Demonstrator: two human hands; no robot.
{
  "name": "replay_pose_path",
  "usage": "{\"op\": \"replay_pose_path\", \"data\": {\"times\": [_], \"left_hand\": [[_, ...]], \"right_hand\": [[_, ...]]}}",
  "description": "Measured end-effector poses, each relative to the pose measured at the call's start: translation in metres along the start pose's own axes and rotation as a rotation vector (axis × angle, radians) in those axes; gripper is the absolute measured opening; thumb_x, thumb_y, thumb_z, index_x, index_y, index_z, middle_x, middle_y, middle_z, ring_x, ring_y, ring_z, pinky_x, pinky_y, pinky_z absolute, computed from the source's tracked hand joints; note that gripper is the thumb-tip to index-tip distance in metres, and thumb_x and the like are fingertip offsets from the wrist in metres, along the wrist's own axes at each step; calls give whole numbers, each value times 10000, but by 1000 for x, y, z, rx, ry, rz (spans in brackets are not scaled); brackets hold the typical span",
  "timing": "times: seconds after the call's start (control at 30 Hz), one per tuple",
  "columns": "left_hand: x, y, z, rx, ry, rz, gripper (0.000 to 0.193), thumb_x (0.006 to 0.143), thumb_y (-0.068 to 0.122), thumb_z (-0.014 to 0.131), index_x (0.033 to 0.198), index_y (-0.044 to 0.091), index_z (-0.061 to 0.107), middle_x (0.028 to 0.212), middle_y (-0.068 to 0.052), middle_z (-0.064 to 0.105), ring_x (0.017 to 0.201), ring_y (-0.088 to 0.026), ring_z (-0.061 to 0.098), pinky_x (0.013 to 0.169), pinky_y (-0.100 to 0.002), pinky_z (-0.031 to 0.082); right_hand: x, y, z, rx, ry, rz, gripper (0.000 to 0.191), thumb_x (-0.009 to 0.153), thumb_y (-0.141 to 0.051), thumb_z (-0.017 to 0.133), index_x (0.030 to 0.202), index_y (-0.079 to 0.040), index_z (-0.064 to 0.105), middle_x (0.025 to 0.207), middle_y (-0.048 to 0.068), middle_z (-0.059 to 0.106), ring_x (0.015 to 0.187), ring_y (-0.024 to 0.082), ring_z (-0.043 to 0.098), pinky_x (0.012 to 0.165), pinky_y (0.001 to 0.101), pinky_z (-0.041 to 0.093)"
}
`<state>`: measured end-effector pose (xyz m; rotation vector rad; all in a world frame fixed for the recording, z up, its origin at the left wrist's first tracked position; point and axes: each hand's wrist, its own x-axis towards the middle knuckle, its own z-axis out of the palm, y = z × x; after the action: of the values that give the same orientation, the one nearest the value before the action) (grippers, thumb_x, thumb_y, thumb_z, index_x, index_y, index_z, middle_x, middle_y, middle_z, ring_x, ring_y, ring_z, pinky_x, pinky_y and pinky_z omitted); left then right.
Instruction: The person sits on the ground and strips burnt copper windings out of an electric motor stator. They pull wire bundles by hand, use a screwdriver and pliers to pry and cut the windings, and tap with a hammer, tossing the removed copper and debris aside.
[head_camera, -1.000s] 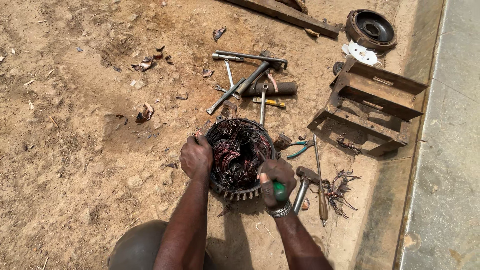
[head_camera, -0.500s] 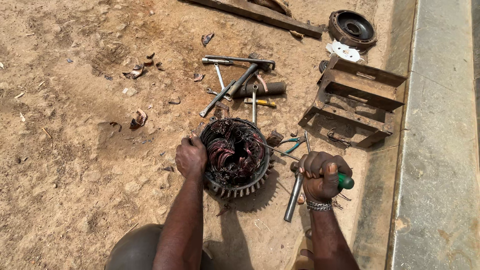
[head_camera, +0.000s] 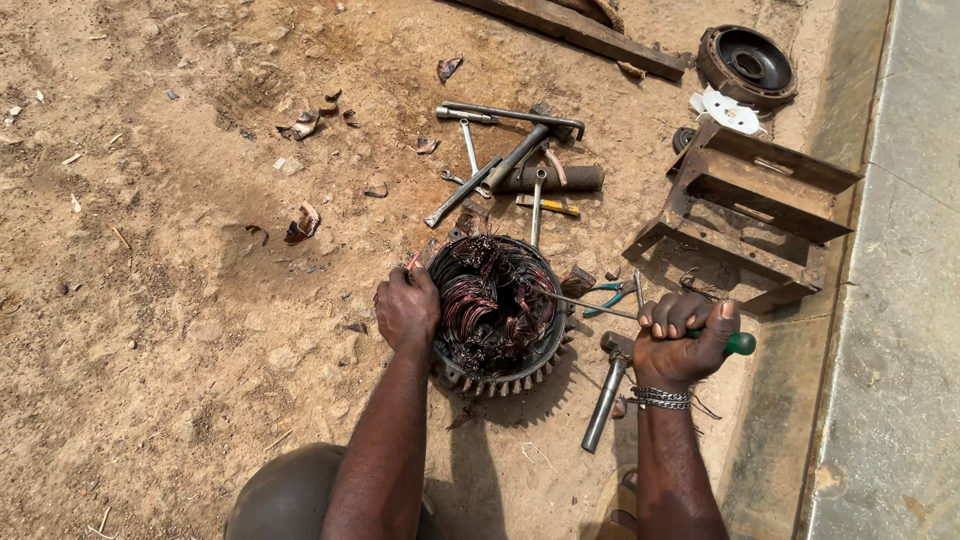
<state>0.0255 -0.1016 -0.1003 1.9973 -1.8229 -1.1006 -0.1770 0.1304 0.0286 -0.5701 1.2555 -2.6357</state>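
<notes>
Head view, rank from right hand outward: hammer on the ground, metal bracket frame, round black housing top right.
From the right hand, which grips a green-handled screwdriver:
1. Hammer, on the dirt just beside and below the hand, on its inner side.
2. Metal bracket frame, up and to the right.
3. Round black housing, top right corner, farthest.

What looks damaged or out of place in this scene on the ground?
The dark, tangled copper windings inside the round finned metal motor housing look burnt and pulled loose. The left hand steadies the housing; the right hand pries with a green-handled screwdriver.
</notes>
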Motion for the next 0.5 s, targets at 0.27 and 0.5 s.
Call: {"op": "replay_pose_path", "data": {"times": [0.27, 0.5], "left_hand": [[1, 0, -1, -24, -44, -44, 636, 1021, 577, 411, 1412, 104, 578, 1316, -202, 627, 1132, -354, 651, 939, -518, 556], [1, -3, 2, -24, -22, -26, 630, 1010, 574, 423, 1390, 99, 584, 1302, -207, 615, 1107, -354, 644, 901, -516, 552]], "right_hand": [[-3, 6, -8, -29, 65, 13, 486, 1037, -473, 650, 742, -181, 396, 590, -36, 343, 508, 108, 354, 512, 328, 383], [-14, 14, -10, -4, 191, 26, 461, 1071, -491, 634, 796, -183, 427, 613, -35, 378, 543, 99, 408, 547, 341, 433]]}}
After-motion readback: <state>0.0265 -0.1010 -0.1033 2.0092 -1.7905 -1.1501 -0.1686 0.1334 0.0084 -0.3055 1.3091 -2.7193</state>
